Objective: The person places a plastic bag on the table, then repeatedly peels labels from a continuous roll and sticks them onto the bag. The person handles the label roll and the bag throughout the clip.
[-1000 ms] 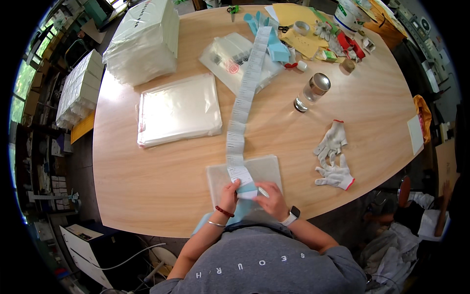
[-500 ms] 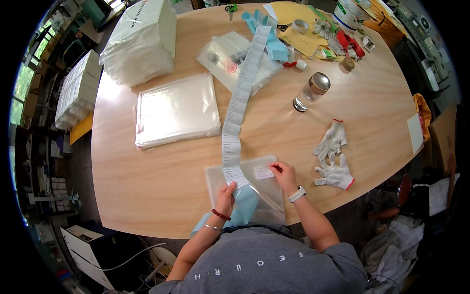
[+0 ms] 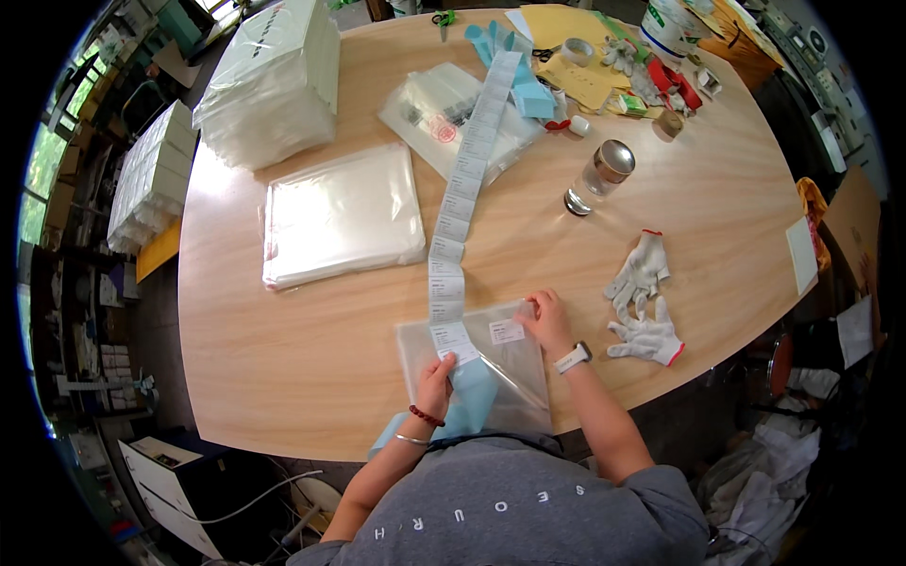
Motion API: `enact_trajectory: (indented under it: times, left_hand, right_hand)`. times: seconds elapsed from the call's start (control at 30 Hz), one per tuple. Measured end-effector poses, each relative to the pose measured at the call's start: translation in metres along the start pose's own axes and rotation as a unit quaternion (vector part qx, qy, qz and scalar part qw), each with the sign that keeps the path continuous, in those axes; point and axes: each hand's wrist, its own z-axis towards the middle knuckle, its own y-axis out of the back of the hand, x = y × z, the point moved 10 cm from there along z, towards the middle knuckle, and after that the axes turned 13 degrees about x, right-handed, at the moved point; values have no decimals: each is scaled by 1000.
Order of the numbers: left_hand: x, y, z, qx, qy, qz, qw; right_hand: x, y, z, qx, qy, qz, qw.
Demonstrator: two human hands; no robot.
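A clear plastic bag (image 3: pixel 524 377) lies flat at the table's near edge, with a white label (image 3: pixel 507 331) on its upper right part. My left hand (image 3: pixel 436 385) is closed on the near end of a long label strip (image 3: pixel 446 288), thumb on top. From there the strip runs away across the table, and its pale blue backing (image 3: pixel 472 394) hangs over the bag toward my lap. At the bag's upper right corner is my right hand (image 3: pixel 550 325), its fingers bent round the edge and the thumb beside the label.
A stack of clear bags (image 3: pixel 344 217) lies left of the strip, with a taller wrapped stack (image 3: pixel 269 85) behind. White gloves (image 3: pixel 645 330) and a glass bottle (image 3: pixel 601 176) stand to the right. Tape rolls (image 3: pixel 578 51), scissors (image 3: pixel 444 21) and yellow envelopes (image 3: pixel 576 83) crowd the far side.
My right hand has come off the label and moved slightly up and right to the bag's corner. The label now lies uncovered on the bag. My left hand stays in place.
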Motion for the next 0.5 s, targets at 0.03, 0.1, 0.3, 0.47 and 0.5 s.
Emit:
enact_trajectory:
  times: [0.03, 0.1, 0.3, 0.47, 0.5]
  left_hand:
    - [-1, -2, 0, 7, 0, -3, 1000]
    - [6, 10, 3, 8, 13, 9, 1000]
    - [4, 7, 5, 32, -1, 6, 999]
    - [-1, 1, 1, 33, -3, 4, 999]
    - [-2, 1, -1, 34, -4, 5, 999]
  right_hand:
    - [-5, 0, 2, 21, 4, 10, 1000]
    - [-7, -1, 6, 63, 15, 29, 997]
    - [11, 5, 0, 36, 63, 8, 997]
    - [36, 19, -12, -38, 116, -76, 990]
    - [48, 21, -16, -49, 131, -94, 986]
